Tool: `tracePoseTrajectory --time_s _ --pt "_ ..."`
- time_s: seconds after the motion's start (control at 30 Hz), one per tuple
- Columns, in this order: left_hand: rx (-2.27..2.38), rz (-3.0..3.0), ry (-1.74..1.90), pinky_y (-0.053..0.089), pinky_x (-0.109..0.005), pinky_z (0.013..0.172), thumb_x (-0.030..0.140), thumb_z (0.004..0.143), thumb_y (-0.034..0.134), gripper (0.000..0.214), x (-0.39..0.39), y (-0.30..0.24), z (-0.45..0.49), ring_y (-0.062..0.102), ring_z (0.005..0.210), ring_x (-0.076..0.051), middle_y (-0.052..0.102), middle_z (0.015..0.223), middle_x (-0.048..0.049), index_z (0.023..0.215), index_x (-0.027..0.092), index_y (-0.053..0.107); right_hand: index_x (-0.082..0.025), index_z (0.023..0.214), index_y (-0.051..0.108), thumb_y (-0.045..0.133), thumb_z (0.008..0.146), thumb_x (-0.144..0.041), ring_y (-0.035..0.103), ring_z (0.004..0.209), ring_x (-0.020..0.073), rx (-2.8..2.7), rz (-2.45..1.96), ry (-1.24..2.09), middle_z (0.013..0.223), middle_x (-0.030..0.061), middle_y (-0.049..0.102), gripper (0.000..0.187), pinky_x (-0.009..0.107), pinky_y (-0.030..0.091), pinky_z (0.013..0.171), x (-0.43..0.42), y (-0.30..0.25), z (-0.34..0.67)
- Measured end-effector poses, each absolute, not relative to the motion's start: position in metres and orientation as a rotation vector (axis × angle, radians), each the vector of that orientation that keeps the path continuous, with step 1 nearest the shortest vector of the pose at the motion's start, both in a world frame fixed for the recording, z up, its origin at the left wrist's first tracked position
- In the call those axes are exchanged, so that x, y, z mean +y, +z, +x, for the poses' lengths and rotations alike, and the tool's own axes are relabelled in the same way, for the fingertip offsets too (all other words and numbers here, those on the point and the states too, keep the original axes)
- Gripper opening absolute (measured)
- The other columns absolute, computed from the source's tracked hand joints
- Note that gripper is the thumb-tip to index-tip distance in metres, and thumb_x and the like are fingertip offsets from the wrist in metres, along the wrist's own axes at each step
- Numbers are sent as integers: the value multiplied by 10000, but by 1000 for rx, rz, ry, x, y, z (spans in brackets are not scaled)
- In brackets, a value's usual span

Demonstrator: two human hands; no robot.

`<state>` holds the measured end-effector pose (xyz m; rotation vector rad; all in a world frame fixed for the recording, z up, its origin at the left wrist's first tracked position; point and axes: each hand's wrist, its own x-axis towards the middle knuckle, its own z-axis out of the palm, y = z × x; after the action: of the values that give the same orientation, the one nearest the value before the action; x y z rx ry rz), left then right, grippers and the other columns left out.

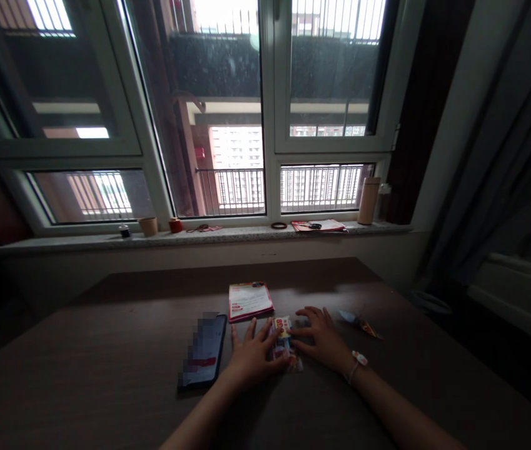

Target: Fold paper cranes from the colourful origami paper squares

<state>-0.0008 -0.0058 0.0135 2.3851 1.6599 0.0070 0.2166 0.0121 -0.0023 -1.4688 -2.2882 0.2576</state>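
Note:
A small colourful printed packet (284, 344) lies flat on the dark table (106, 350) in front of me. My left hand (253, 356) rests on the packet's left side with fingers spread flat. My right hand (321, 337), with a bracelet at the wrist, lies on its right side, fingers stretched out toward the packet's top. Both hands press down on it rather than grip it.
A black phone (203, 359) lies left of my left hand. A red and white leaflet stack (249, 300) sits just beyond the packet. A small folded paper piece (359, 322) lies to the right. The windowsill (227, 234) holds cups, a tall bottle (368, 200) and papers.

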Motion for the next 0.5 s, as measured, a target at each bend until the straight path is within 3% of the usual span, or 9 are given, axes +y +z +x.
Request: tracePoseTrajectory --time_s 0.3,0.5 --pt "1655 2388 -1 -94 -747 1045 795 789 294 754 -7 16 0 -17 1451 -403 118 1593 60 1457 448 250 -492 1236 560 539 795 -665 256 1378 314 -2242 -1677 284 1443 9 406 474 579 79 1137 15 -3 218" --pt "1652 2380 24 -82 -739 1054 800 775 326 754 -6 14 -1 -4 1449 -412 127 1592 70 1447 463 269 -527 1290 484 496 816 -674 234 1398 324 -2212 -1779 237 1484 1 360 497 601 83 1129 17 -6 213"
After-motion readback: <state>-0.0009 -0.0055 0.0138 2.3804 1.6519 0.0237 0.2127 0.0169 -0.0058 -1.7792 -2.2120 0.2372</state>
